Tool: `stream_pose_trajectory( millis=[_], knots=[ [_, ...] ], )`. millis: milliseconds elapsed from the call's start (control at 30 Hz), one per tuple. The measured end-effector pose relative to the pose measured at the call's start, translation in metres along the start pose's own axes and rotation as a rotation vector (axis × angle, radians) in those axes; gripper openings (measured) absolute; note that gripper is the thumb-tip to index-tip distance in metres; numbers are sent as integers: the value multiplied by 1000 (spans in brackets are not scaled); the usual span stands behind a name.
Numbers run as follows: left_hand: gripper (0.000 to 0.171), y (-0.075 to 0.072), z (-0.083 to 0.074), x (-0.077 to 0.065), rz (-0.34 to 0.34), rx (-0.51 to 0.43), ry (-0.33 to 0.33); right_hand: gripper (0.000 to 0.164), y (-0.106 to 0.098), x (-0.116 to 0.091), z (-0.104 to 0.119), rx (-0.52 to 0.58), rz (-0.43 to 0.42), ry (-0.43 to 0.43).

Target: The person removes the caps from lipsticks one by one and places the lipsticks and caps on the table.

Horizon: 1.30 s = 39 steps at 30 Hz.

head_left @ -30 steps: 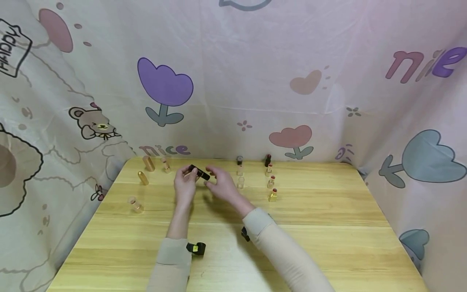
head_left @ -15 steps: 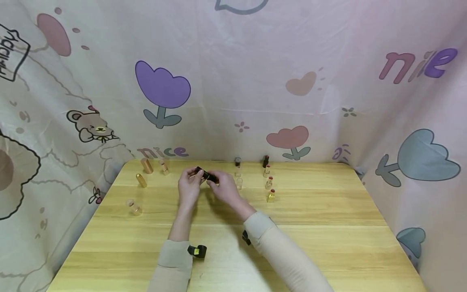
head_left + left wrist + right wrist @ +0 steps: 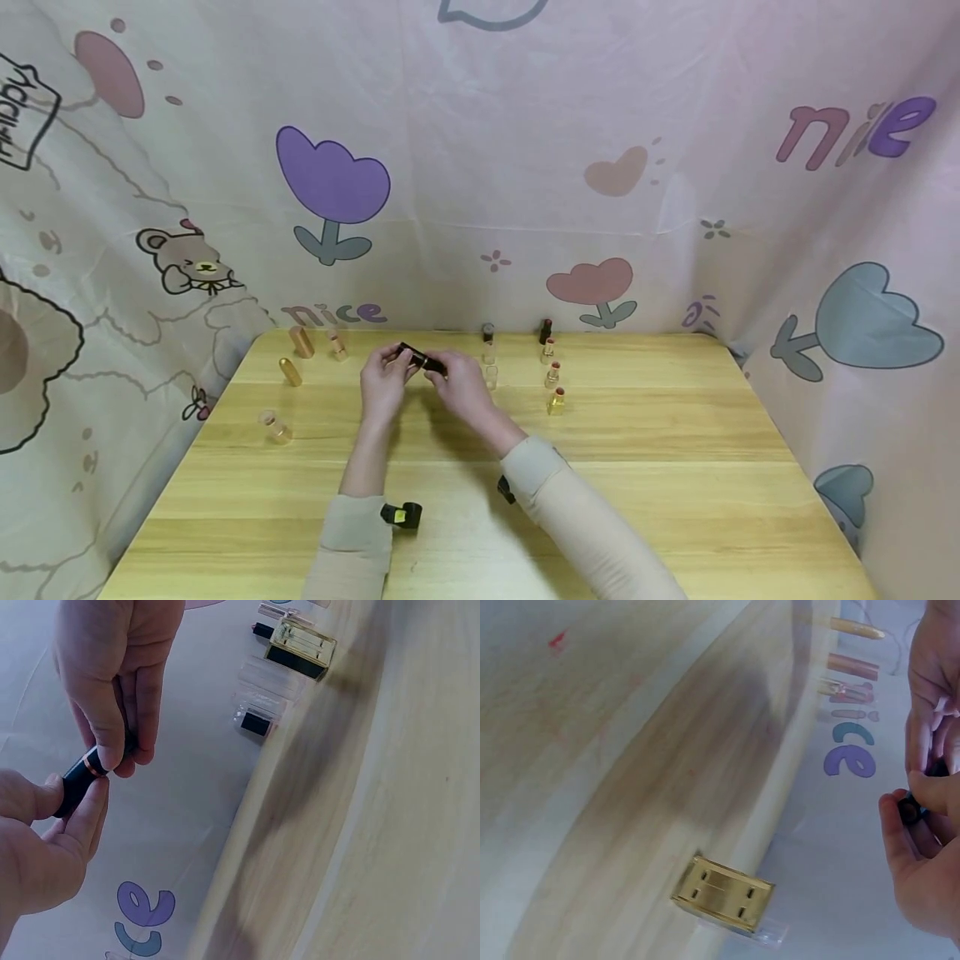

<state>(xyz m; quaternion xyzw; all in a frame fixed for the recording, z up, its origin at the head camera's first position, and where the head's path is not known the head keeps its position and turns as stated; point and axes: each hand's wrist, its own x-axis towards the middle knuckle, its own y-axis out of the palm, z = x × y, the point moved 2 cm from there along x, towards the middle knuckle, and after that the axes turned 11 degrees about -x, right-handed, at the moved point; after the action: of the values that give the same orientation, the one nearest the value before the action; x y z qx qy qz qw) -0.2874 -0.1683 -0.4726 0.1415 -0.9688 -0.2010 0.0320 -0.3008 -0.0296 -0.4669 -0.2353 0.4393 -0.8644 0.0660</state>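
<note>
Both hands meet on a black lipstick tube [image 3: 424,360] with a thin gold band, raised over the far half of the table and tilted. My left hand [image 3: 384,387] pinches its left end between thumb and fingers. Around the other end curl the fingers of my right hand [image 3: 467,386], covering much of it. In the left wrist view the gold band [image 3: 94,763] shows between the two grips. The right wrist view catches the dark tube end [image 3: 910,810] between thumb and fingers of the right hand [image 3: 930,892].
Uncapped lipsticks [image 3: 552,375] stand in a row right of the hands, a gold one [image 3: 557,402] nearest. Clear caps [image 3: 491,377] stand beside them. On the left are a copper tube [image 3: 302,342], a gold bullet-shaped tube [image 3: 290,372] and clear-capped lipsticks [image 3: 276,429]. A printed cloth [image 3: 480,167] hangs behind.
My right hand has closed in from beside the tube and taken hold of its right end. My left hand keeps its grip, having shifted slightly.
</note>
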Motion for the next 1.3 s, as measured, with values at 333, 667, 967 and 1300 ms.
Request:
stream_pose_trajectory(
  millis=[333, 667, 967, 1300],
  knots=[
    [42, 3, -5, -2, 15, -88, -28, 30, -15, -4, 10, -160, -64, -58],
    [38, 12, -9, -7, 21, -129, -3, 24, -32, -11, 17, -251, -173, -154],
    [39, 11, -13, -10, -31, -149, 4, 21, -38, -18, 10, -306, -258, -182],
    [40, -6, -30, -6, -86, -216, 88, 24, -55, -33, -21, -159, -239, -75]
  ],
)
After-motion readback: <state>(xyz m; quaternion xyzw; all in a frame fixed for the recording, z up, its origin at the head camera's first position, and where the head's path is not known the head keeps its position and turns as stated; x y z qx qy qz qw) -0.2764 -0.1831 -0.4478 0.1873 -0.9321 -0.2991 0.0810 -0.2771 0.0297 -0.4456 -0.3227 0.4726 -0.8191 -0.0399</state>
